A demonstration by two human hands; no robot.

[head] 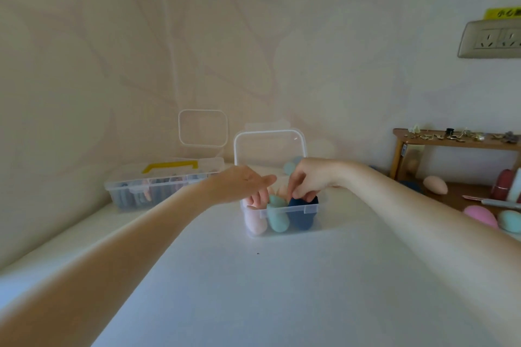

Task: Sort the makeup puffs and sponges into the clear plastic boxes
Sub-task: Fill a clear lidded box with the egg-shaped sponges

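Box: (282, 210) clear, lid up, on the white table (282, 290).
Sponges: pink (255, 222), green (277, 220), blue (303, 218), all inside the box.
Right hand: (310, 177) fingers pinching the blue one.
Left hand: (245, 183) fingers spread, dipping into the box.

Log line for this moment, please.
right hand: pressing dark blue sponge into open clear plastic box | left hand: fingers inside box

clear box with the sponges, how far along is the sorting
Done: a pink, a teal and a navy sponge stand in the open clear box. In hand: right hand pressing the navy one in; left hand reaches inside. Left: loose sponges at the right.
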